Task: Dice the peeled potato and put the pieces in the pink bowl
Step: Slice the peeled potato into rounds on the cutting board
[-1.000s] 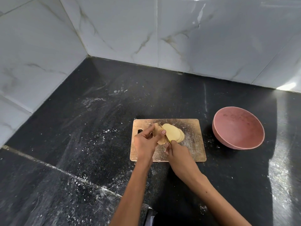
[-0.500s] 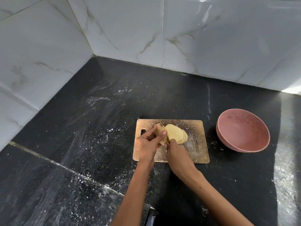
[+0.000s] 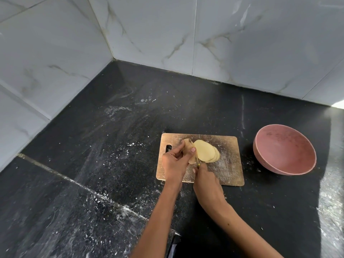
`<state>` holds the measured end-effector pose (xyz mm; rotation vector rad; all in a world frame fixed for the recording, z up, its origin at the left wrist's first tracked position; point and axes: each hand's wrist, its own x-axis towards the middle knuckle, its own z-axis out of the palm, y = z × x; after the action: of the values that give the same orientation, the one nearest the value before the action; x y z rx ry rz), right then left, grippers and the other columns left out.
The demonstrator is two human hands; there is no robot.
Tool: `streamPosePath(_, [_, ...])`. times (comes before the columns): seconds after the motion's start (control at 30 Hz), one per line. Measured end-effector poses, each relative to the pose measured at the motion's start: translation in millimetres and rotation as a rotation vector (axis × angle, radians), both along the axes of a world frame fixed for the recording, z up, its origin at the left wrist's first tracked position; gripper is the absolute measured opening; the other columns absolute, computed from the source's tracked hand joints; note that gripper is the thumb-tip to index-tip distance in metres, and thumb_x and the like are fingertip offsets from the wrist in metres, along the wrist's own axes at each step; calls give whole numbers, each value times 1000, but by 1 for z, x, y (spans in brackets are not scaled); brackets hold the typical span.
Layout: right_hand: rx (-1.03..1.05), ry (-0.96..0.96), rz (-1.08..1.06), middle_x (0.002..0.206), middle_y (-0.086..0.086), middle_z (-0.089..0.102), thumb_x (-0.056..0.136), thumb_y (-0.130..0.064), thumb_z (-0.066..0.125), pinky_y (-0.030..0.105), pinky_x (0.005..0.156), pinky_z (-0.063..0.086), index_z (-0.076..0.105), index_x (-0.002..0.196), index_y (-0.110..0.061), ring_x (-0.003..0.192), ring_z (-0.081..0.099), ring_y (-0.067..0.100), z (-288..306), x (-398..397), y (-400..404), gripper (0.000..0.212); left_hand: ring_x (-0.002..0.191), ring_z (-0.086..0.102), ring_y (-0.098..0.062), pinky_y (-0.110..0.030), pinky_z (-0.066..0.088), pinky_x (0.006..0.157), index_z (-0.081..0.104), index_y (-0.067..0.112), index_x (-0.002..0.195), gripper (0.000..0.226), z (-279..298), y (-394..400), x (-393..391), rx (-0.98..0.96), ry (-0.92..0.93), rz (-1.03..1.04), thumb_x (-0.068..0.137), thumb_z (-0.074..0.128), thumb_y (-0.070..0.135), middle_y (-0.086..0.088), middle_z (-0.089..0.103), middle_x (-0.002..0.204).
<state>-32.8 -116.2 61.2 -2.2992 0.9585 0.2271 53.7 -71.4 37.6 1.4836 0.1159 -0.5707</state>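
From the head view, the potato (image 3: pixel 188 152) stands on the wooden cutting board (image 3: pixel 229 170), with the left hand (image 3: pixel 175 161) curled round its uncut end. Several slices (image 3: pixel 206 153) lie fanned against one another just to its right. The right hand (image 3: pixel 206 180) is clamped round a knife (image 3: pixel 197 159) whose thin blade stands between the held piece and the slices; only a sliver of the handle shows. The pink bowl (image 3: pixel 284 149) sits on the dark surface (image 3: pixel 111 146) to the right of the board, apart from it, with nothing seen inside. The potato is probably firm but wet and slippery on its cut faces, and the slices light and prone to slide, so a hold on the rounded end well back from the blade looks safest.
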Motion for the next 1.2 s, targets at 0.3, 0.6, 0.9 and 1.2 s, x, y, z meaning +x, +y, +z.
streamPosePath(0.3, [27,-23,1,106,18,63,104,-26,27,40,73,40,41,108,-9,101,58,36,1,-1,-4,23,108,65,-18,-45,53,94,63,6,123,50,-4,-5,1,35,-30,1,76,80,10,-4,69,115])
streamPosePath(0.6, [-86,46,74,108,16,65,101,-8,28,38,74,40,35,116,-8,104,60,35,-10,3,6,16,106,66,-17,-43,54,92,62,8,125,44,-6,10,-1,26,-47,-45,82,73,5,-4,70,114])
streamPosePath(0.9, [93,-52,84,99,14,62,104,-24,29,40,71,43,42,99,-12,89,57,32,2,4,-8,18,100,68,-19,-31,60,72,58,2,128,43,6,11,-3,-23,-53,-64,86,68,3,-7,70,111])
streamPosePath(1.2, [179,-78,119,76,-1,50,103,-29,33,26,53,32,47,87,-14,64,43,10,20,-1,-31,26,81,69,2,-25,59,69,56,3,129,48,5,12,-7,-92,11,-97,84,68,-1,31,68,77])
